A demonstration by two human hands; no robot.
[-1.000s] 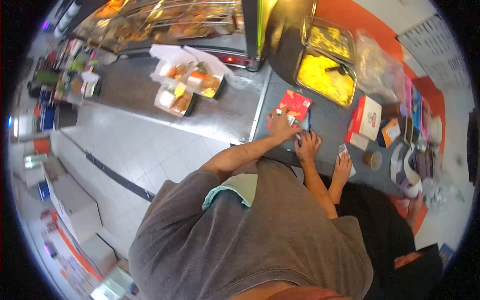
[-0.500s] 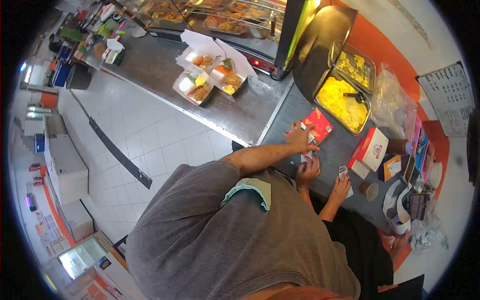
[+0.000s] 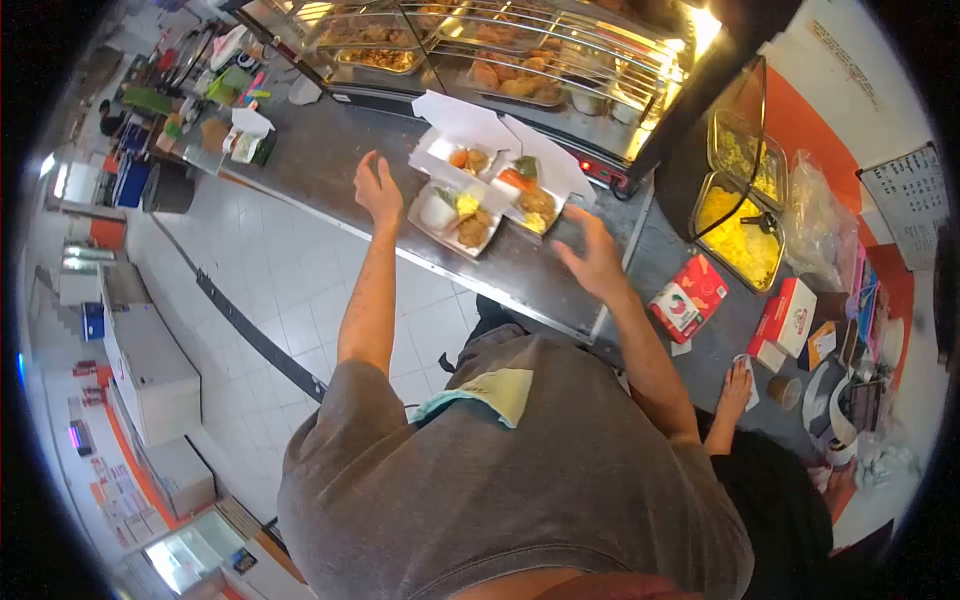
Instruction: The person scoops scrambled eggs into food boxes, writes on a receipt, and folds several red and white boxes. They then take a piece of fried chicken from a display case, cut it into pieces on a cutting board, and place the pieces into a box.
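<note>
My left hand [image 3: 378, 192] is raised at the left of the open meal boxes, its fingers apart and nothing in it. At their right side my right hand [image 3: 597, 258] hovers, also empty, thumb spread from the fingers and close to the right-hand meal box [image 3: 536, 228]. The front meal box [image 3: 450, 246] holds white rice, yellow egg and a brown fried piece. Behind it is another open meal box [image 3: 438, 160] with orange and brown food. White lids stand up at the back. On the counter to the right lies a closed red carton [image 3: 690, 298].
A lit glass food warmer [image 3: 540, 60] stands behind the counter [image 3: 310, 150]. To the right are a tray of yellow scrambled egg [image 3: 737, 235], a red-and-white box [image 3: 785, 325] and a plastic bag [image 3: 812, 220]. A co-worker's hand [image 3: 736, 392] rests on white paper nearby.
Both my hands have left the red carton and white paper at the right. They have moved left to either side of the open meal boxes. My view has shifted too.
</note>
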